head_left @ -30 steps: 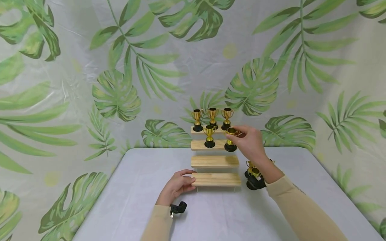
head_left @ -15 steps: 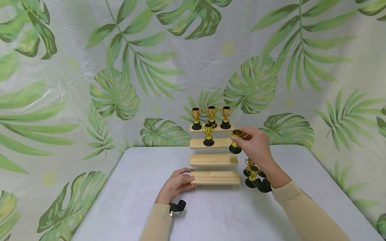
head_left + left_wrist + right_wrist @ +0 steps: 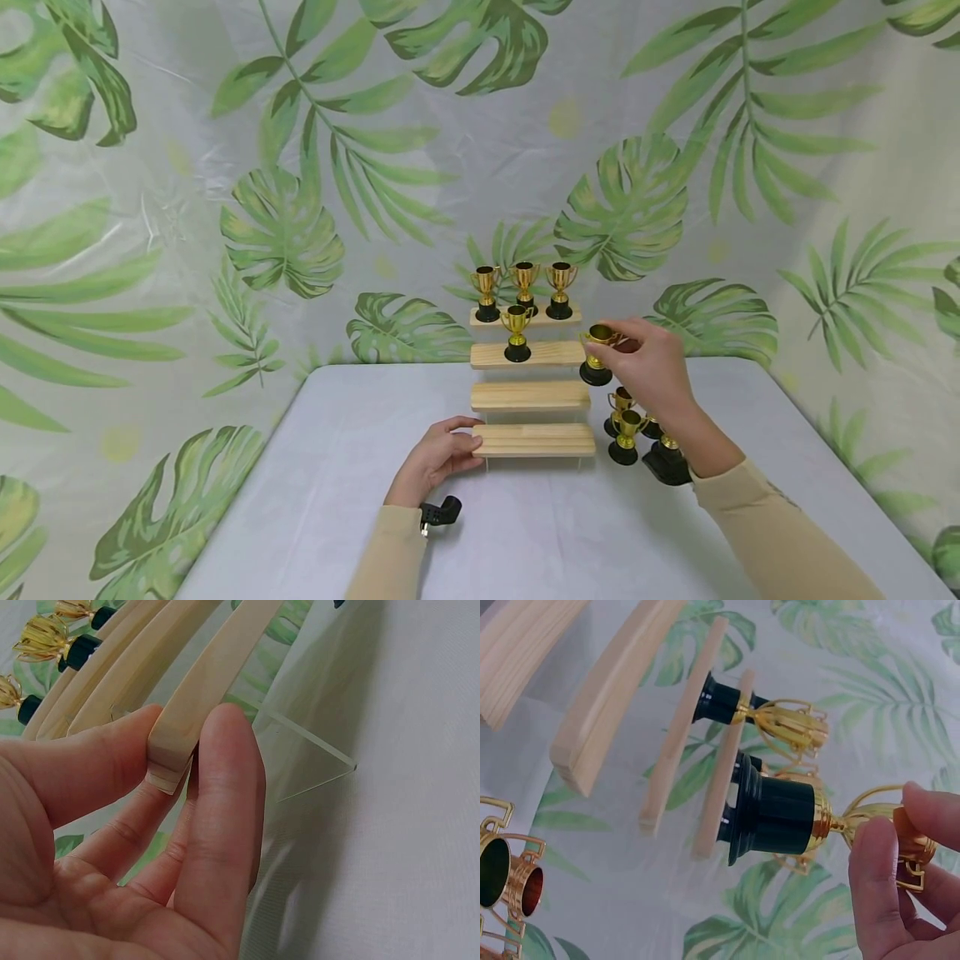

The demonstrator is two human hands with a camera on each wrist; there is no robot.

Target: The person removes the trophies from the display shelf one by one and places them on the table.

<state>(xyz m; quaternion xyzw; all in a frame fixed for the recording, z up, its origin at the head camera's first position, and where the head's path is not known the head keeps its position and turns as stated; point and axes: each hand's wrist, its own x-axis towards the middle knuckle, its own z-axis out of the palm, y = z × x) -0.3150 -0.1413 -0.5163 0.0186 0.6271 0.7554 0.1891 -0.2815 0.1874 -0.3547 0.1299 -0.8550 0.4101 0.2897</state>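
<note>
A small gold trophy cup with a black base is pinched by its bowl in my right hand. It hangs in the air just right of the second-highest shelf, and the right wrist view shows its black base apart from the shelves. My left hand grips the left end of the lowest shelf of a stepped wooden stand, thumb on top and fingers below. On the second-highest shelf stands one gold trophy. The top shelf bears three trophies, the rightmost among them.
Several more trophies stand on the white-covered table right of the stand, partly hidden by my right wrist. The third shelf is bare wood. A leaf-patterned cloth hangs behind the table.
My right hand has moved to the right with the trophy, from the right end of the second-highest shelf to beyond it. My left hand keeps its grip on the lowest shelf.
</note>
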